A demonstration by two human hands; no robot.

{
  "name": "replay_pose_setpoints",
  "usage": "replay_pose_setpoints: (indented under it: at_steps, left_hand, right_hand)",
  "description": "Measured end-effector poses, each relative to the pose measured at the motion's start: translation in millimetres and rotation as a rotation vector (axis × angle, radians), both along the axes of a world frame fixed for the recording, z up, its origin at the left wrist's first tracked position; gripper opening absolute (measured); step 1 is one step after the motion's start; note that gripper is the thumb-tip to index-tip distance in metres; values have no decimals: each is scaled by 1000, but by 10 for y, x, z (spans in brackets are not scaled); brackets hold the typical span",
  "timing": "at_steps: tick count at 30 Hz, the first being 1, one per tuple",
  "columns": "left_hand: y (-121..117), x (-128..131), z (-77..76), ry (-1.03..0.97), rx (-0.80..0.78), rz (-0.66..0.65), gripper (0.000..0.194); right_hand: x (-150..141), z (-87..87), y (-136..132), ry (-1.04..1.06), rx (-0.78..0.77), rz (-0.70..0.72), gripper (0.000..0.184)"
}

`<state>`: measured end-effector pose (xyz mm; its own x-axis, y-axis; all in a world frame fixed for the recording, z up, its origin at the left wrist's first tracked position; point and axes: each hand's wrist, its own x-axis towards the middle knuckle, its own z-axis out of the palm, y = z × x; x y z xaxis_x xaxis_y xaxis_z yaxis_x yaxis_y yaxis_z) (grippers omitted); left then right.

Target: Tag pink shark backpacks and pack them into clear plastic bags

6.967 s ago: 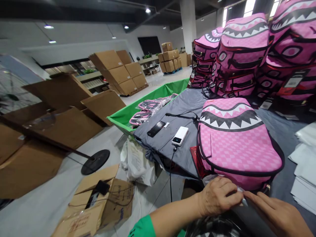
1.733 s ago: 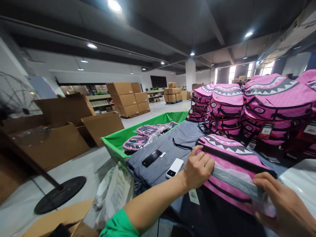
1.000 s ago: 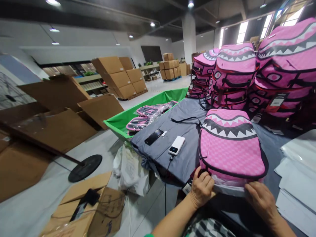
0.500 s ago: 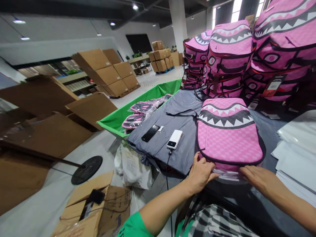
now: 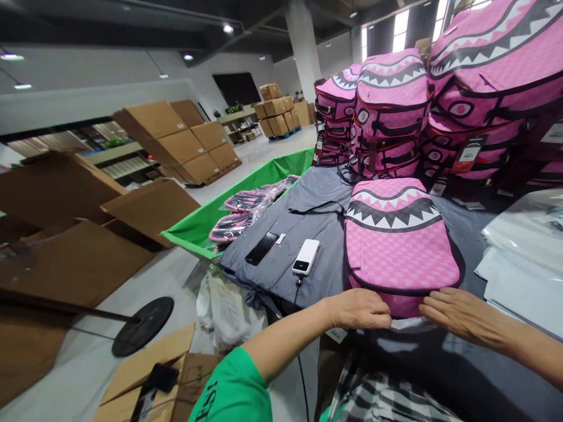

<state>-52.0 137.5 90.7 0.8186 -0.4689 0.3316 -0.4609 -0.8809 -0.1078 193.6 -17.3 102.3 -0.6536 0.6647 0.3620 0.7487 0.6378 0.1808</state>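
A pink backpack (image 5: 398, 252) with a shark-mouth print lies flat on the grey cloth-covered table, its bottom end toward me. Whitish clear plastic, seemingly a plastic bag (image 5: 411, 325), shows along that end between my hands. My left hand (image 5: 360, 309) is closed at the backpack's lower left edge, fingers curled down over the plastic. At the lower right edge, my right hand (image 5: 453, 310) is also closed, its fingers bent around the plastic and against the backpack. Both fingertips are partly hidden. A black strap (image 5: 319, 208) trails left from the backpack.
Stacked pink backpacks (image 5: 391, 117) stand at the table's back. Left of my work lie a white power bank (image 5: 307, 257) with a cable and a black phone (image 5: 261, 248). White plastic sheets (image 5: 523, 281) are piled right. A green bin (image 5: 189, 231) holds wrapped backpacks.
My left hand has turned from thumb and fingers spread at the corner to curled over the bottom edge. My right hand has curled more tightly too. The view has shifted slightly.
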Motion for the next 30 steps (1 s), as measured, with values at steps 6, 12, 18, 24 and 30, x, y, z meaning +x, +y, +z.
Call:
replay_pose_setpoints:
  at_steps: [6, 12, 18, 24, 30]
  left_hand:
    - [11, 50, 26, 32, 116, 41, 24]
    - [-4, 8, -111, -114, 162, -15, 15]
    - [-94, -141, -355, -450, 191, -38, 9]
    - [-200, -319, -675, -428, 85, 111, 9]
    - [-334, -437, -553, -452, -38, 158, 13]
  right_hand:
    - [-37, 103, 59, -44, -223, 61, 23]
    - [-27, 119, 76, -238, -220, 64, 29]
    - [-48, 48, -141, -295, 34, 26, 23]
    - [-158, -209, -505, -55, 271, -148, 31]
    - [-388, -837, -798, 386, 203, -496, 24]
